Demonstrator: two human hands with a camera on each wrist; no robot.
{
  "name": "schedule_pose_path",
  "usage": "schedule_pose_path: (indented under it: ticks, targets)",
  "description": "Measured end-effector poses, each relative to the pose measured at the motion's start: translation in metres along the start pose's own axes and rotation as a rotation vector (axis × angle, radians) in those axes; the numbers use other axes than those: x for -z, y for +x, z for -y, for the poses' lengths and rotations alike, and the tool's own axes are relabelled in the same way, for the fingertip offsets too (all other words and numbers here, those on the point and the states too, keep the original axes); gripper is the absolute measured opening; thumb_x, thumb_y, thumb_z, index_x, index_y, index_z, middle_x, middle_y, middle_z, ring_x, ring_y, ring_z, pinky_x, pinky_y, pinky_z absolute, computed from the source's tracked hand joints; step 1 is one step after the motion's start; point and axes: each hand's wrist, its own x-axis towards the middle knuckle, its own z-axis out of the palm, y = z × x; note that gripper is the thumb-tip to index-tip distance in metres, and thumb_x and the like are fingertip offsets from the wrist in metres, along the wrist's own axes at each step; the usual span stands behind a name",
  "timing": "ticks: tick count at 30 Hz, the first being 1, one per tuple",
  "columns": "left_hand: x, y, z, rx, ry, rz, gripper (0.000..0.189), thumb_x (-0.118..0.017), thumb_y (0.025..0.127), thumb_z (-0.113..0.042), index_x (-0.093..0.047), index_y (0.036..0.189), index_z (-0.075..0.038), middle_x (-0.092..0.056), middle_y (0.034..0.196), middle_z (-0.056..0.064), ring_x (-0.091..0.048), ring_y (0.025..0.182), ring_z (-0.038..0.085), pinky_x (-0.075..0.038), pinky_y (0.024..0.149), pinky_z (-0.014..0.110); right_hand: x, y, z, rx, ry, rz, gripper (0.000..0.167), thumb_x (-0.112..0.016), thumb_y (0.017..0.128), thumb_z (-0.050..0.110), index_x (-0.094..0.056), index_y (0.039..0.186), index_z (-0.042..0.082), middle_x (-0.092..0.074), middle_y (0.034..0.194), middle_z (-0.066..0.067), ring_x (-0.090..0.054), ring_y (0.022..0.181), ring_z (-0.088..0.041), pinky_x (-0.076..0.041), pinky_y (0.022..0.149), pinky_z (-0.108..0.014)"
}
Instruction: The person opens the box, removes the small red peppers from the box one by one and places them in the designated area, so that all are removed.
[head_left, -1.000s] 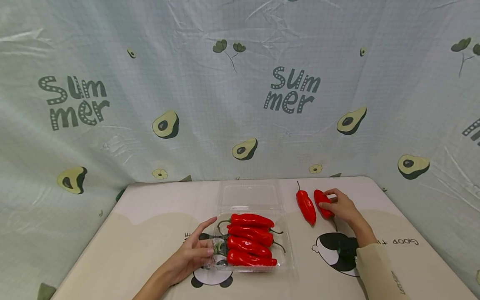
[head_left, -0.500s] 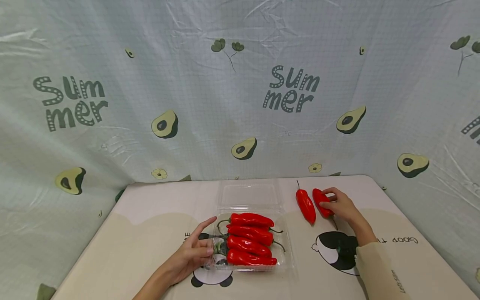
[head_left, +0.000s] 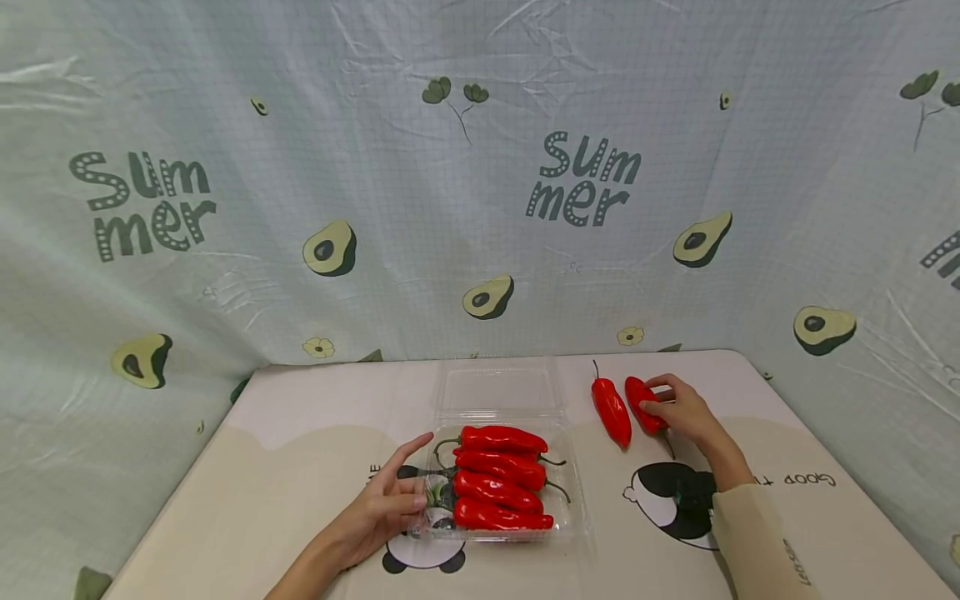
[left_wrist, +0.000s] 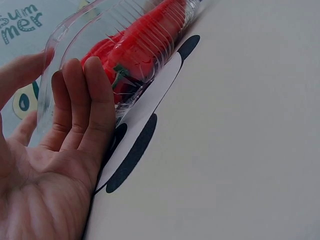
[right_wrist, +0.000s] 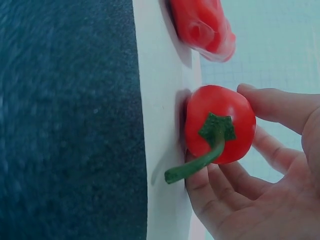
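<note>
In the head view, a red chili pepper point(head_left: 639, 398) lies on the right side of the table, and my right hand point(head_left: 678, 412) holds it around its body. The right wrist view shows its green stem point(right_wrist: 215, 135) end-on, with the thumb on one side and fingers curled along the other. A second red pepper point(head_left: 612, 413) lies just left of it. A clear plastic box point(head_left: 573, 500) with its lid point(head_left: 498, 390) folded back holds several red peppers point(head_left: 501, 469) in a row. My left hand point(head_left: 375, 508) rests against the box's left wall, fingers fairly straight.
The table point(head_left: 285, 467) has a printed cover with panda drawings and lettering. Behind it and at both sides hangs a pale curtain point(head_left: 405, 183) printed with avocados and the word "summer".
</note>
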Motion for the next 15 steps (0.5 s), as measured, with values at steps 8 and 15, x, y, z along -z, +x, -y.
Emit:
schedule_pose_path:
  ticks: [8,15]
  targets:
    - [-0.0008,-0.0002,0.0002,0.01,-0.002,-0.003,0.086,-0.055,0.099,-0.003,-0.005,0.165,-0.027,-0.058,0.091,-0.002,-0.06,0.083,0.01,-0.056,0.078,0.023,0.0008,0.0007,-0.0018,-0.023,0.014,-0.004,0.061,-0.066,0.098,0.02,-0.038,0.147,-0.003,-0.045,0.144,-0.037,-0.049,0.127,-0.052,-0.06,0.091,-0.051]
    - [-0.0012,-0.0002,-0.0002,0.005,0.01,-0.008,0.086,-0.055,0.099,-0.003,-0.005,0.165,-0.026,-0.057,0.088,-0.003,-0.057,0.08,0.009,-0.053,0.076,0.022,0.0016,0.0022,-0.0035,-0.015,0.005,-0.004,0.06,-0.065,0.099,0.021,-0.038,0.147,-0.004,-0.046,0.143,-0.037,-0.051,0.126,-0.052,-0.061,0.09,-0.048]
